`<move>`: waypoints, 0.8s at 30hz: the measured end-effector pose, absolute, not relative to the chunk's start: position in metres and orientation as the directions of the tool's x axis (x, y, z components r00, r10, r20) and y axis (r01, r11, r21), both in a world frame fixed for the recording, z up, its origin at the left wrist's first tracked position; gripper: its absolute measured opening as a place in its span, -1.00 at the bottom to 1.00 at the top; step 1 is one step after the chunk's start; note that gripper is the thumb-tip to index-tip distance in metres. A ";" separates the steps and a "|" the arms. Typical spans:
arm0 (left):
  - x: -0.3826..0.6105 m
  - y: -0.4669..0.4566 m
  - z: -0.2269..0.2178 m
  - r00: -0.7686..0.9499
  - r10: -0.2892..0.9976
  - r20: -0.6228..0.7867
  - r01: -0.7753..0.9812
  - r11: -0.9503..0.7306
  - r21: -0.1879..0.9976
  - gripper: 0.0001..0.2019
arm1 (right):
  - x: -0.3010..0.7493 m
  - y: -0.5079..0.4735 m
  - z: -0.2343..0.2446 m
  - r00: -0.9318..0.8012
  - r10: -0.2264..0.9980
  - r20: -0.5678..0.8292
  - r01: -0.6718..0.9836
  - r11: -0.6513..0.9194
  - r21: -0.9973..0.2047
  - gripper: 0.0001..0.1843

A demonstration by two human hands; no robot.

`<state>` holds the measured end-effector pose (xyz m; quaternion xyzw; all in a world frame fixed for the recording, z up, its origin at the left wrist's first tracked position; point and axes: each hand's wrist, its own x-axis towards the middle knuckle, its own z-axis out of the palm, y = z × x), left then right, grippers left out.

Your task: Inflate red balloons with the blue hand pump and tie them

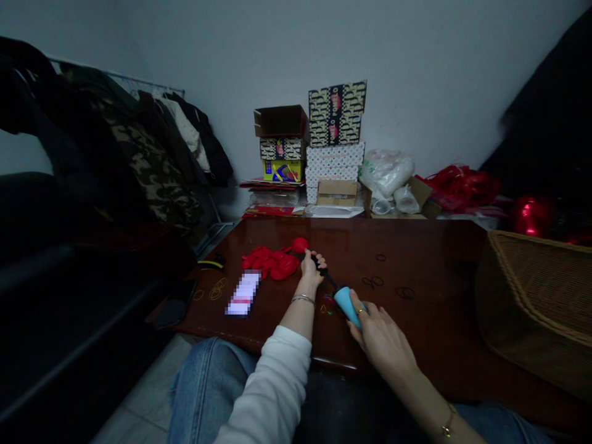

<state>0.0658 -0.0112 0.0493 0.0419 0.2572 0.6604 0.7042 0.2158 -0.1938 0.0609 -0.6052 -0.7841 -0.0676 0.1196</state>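
A hand-held balloon pump with a light-blue barrel [348,306] and black end parts is held slantwise above the table. My left hand [312,266] is closed round its black far end. Right beside those fingers shows a small, round red balloon [300,245], slightly swollen; the hand hides how it meets the pump. My right hand [383,340], with a ring on one finger, is wrapped round the near part of the blue barrel. Left of my left hand lies a pile of flat red balloons [268,262]. Small coloured bands [327,310] lie under the pump.
A phone with a blurred, lit screen [243,293] and a dark phone [176,303] lie at left, near yellowish bands [217,288]. Dark bands [406,293] lie at right. A wicker basket [531,302] stands on the right. Stacked boxes [335,114] line the wall.
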 end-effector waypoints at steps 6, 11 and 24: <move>0.077 -0.016 0.046 0.068 0.962 -0.265 -0.935 0.154 0.320 -0.66 | 0.219 -0.190 0.070 -0.198 0.961 0.194 0.974 0.215 -0.073 -0.40; 0.084 -0.021 0.042 0.103 0.962 -0.252 -0.930 0.183 0.320 -0.67 | 0.212 -0.179 0.079 -0.186 0.968 0.166 0.978 0.199 -0.063 -0.40; 0.078 -0.029 0.042 0.113 0.980 -0.166 -0.920 0.167 0.354 -0.68 | 0.202 -0.168 0.086 -0.156 0.982 0.104 0.983 0.165 -0.084 -0.38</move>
